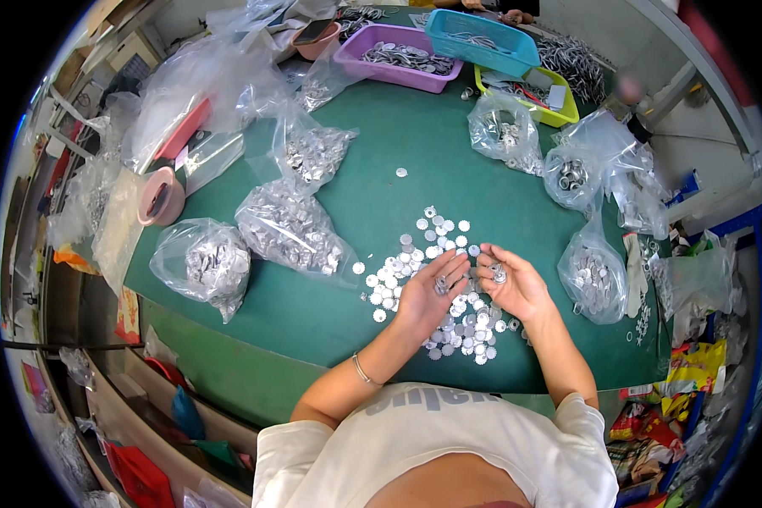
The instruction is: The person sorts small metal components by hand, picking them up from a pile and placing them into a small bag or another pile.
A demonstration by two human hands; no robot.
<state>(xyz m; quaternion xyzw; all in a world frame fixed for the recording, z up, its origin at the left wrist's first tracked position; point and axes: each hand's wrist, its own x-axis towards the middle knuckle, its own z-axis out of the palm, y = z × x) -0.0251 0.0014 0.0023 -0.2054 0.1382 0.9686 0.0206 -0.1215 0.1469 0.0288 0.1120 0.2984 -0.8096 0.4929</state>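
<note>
Over the near part of the green table (381,135), the left hand (432,292) is held palm up and cupped, fingers close together, with a few small shiny pieces (441,286) carried in it. The right hand (515,284) is turned toward it, fingers loosely curved, and shiny discs (499,273) are held there. The two hands are set near each other but apart. Beneath and around them, scallop-edged silvery discs (468,328) are spread in a loose heap, and one single disc (401,172) is left well apart on the far side. To the left, three clear bags filled with metal parts are seen: a near bag (216,267), a middle bag (292,227) and a far bag (316,155). To the right, another clear bag (595,275) is placed. At the far edge, a purple tray (398,55) is loaded with metal parts, and a blue tray (483,52) is rested partly over a yellow-green tray (559,115).
</note>
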